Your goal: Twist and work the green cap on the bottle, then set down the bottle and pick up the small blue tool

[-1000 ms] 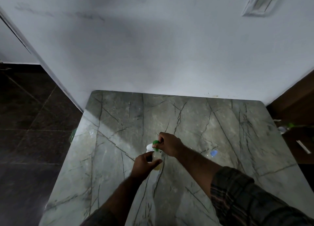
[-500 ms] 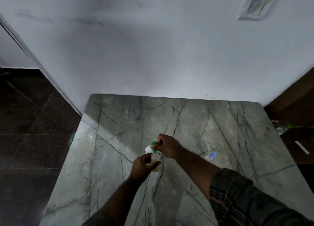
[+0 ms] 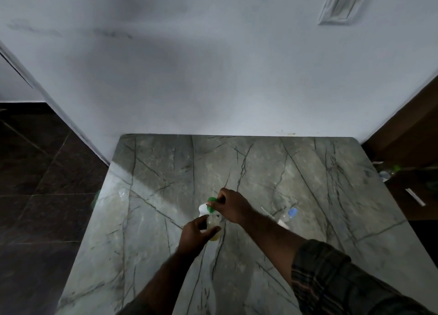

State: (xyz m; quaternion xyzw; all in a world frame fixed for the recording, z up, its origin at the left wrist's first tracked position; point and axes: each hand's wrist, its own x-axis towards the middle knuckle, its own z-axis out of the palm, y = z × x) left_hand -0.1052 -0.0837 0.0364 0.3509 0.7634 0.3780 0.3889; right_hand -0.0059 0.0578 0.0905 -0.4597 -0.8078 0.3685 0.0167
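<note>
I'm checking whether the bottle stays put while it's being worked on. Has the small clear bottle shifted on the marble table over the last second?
No. The bottle sits on the same dark vein of the marble table, gripped by the left hand.

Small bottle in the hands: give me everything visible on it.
The small clear bottle looks like plastic, with pale yellowish liquid low inside. It stands roughly upright over the marble table. The left hand grips its body; the right hand pinches the green cap at its top. Whether the cap is on or off cannot be told.
</note>
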